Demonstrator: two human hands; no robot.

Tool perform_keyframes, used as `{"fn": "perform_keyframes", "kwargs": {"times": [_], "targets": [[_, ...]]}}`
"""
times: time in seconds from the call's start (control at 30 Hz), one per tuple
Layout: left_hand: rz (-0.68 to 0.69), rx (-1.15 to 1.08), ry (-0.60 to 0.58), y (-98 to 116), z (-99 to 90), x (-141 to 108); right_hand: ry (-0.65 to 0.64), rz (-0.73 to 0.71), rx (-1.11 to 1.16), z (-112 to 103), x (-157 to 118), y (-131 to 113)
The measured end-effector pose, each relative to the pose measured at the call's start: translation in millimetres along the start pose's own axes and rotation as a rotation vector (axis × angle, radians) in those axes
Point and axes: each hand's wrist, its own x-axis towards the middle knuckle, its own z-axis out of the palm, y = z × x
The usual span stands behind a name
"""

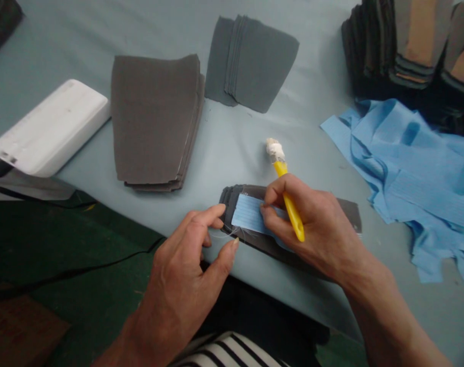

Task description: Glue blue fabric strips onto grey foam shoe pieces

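Observation:
A narrow stack of dark fabric pieces (348, 211) lies near the table's front edge, with a light blue fabric strip (249, 213) on top. My right hand (306, 219) holds a yellow-handled brush (292, 209) against its palm, bristles pointing away and coated white. Its thumb and index fingertips are pressed together at the blue strip. At the left end of the stack is my left hand (193, 260), thumb and fingers apart, fingertips beside the fabric. Loose pale threads (235, 232) trail from the strip's left end between the hands.
A brown fabric stack (155, 117) and grey pieces (262, 63) lie farther back. At the left is a white box-shaped device (52, 127) with a black cable. Crumpled blue fabric (426, 173) lies at the right, below dark stacks with tan strips (418, 30).

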Motion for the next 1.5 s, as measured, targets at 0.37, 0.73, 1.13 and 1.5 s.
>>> {"fn": "perform_keyframes", "kwargs": {"times": [0.37,0.73,1.13,1.5], "targets": [[-0.133,-0.136,0.078,-4.9,-8.9,3.6,0.002,-0.007,-0.002,0.4,0.0,1.1],[0.101,0.0,-0.025,-6.0,-8.2,14.1,-0.003,-0.016,0.006,-2.0,1.5,0.9],[0.269,0.155,-0.066,7.9,10.2,-3.8,0.009,-0.072,-0.004,0.1,0.5,3.1],[0.251,0.214,-0.073,8.7,11.4,-3.9,0.024,-0.062,0.012,0.4,1.1,4.5]]}}
